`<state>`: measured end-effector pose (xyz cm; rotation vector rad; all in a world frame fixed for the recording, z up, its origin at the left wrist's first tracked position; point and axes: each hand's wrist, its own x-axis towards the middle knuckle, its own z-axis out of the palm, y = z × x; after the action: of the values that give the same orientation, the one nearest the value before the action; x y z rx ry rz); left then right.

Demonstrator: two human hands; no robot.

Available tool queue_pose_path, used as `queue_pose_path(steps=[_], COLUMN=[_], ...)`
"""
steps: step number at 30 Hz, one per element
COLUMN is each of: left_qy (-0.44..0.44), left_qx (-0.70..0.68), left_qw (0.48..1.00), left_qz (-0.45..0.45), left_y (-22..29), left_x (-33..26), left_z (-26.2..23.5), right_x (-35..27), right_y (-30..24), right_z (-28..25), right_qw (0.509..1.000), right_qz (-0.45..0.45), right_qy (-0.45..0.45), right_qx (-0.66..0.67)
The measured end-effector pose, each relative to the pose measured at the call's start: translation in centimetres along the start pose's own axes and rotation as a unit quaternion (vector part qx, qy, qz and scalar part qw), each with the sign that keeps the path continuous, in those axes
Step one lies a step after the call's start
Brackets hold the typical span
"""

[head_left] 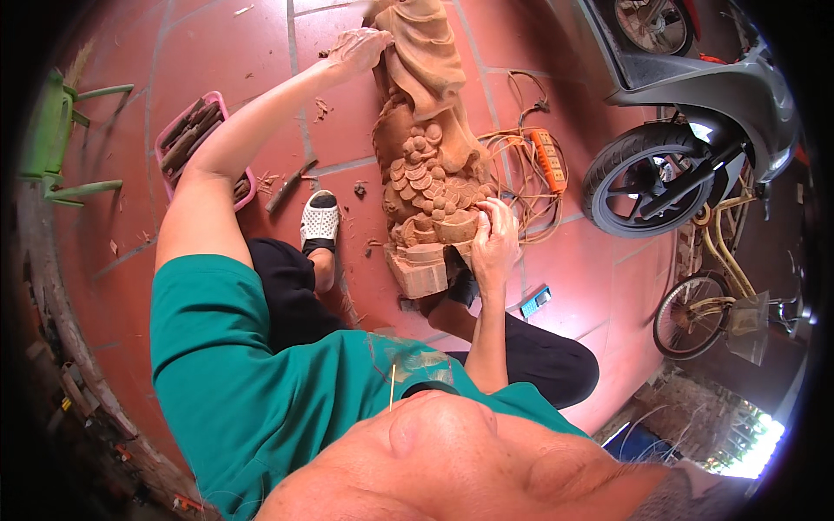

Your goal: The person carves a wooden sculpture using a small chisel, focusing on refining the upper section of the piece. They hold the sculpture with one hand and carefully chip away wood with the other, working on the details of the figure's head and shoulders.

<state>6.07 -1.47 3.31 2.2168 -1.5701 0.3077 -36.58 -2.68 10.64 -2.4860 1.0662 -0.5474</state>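
Observation:
A tall reddish-brown carved wooden statue [427,148] lies tilted on the red tiled floor [217,52], its base near my legs. My left hand [358,45] rests with spread fingers on the statue's upper part, far from me. My right hand [495,234] presses against the carved lower section beside the base, fingers curled on the wood. Whether it holds a small tool is hidden. My left foot in a white sandal [319,221] sits left of the base.
A pink tray [165,139] of chisels lies to the left, with a loose chisel [289,187] beside it. An orange power strip [549,161] with cable lies right of the statue. A motorbike [695,130] and a bicycle [708,295] stand at right; a green chair [52,139] at left.

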Motion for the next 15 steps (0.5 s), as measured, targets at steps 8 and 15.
queue_pose_path(steps=[8,15], left_qy=[-0.229,-0.002], left_qx=[-0.163,-0.116], left_qw=[0.959,0.991], left_qz=[-0.023,-0.060], left_y=[0.8,0.0], left_x=[-6.2,-0.7], left_z=[0.0,-1.8], right_x=[-0.1,0.0], right_y=[0.2,-0.3], right_z=[-0.1,-0.2], right_qw=[1.000,1.000], right_qz=[-0.003,0.010], right_qy=[0.006,-0.004], right_qx=[-0.012,-0.011])
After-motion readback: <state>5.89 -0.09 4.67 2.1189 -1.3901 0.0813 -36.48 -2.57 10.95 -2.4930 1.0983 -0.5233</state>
